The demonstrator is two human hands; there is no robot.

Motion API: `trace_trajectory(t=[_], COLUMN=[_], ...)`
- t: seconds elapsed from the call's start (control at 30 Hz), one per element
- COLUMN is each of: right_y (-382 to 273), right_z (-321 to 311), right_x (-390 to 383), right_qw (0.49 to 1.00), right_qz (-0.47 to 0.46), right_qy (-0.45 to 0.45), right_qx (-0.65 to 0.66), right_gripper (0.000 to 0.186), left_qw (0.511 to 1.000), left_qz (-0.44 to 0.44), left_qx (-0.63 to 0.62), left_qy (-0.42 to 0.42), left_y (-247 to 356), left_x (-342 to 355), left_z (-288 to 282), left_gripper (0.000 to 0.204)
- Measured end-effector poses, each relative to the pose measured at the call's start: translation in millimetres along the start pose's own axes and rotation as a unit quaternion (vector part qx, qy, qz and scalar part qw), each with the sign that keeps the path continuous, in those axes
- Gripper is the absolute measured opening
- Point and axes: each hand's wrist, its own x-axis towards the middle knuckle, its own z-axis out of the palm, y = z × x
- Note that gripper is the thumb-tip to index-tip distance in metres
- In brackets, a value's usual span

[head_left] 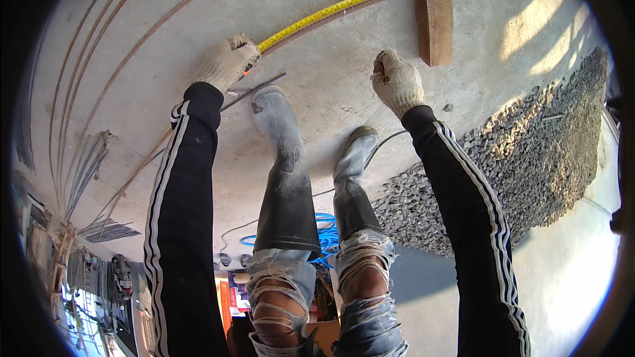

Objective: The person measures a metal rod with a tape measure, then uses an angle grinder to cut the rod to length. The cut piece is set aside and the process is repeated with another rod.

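My left hand (228, 61), in a pale knitted work glove, is closed around a tape measure. Only a bit of its orange case (248, 70) shows beside the fingers. From that hand the yellow blade (344, 5) runs out to the far right, along a thin brown steel rod (367, 2) and across a wooden beam (433, 23). My right hand (399, 82), gloved too, is a closed fist held nearer to me than the blade and apart from it. Something dark shows at its fingers, too small to make out.
Several long rods (89, 46) curve across the concrete floor (317, 86) at the left. A gravel heap (529, 158) spreads at the right. My grey boots (278, 122) stand between my arms, with a dark thin bar (254, 90) beside the left one. Behind them lies a blue hose (325, 235).
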Motion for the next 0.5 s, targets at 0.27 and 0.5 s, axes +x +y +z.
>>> trace_trajectory(t=[0.27,0.5], right_y=[-18.8,-41.1], right_z=[0.8,-3.5], right_x=[45.2,68.4], right_qw=[0.96,0.961], right_qz=[-0.128,-0.149], right_qy=[0.171,0.178], right_qx=[0.179,0.148], right_gripper=[0.008,0.009], left_qw=[0.999,0.998], left_qz=[0.001,-0.002], left_qx=[-0.028,-0.052], left_qy=[0.02,0.022], left_y=[-0.1,-2.3], left_x=[-3.4,-3.0], left_z=[0.5,2.4], left_gripper=[0.032,0.032])
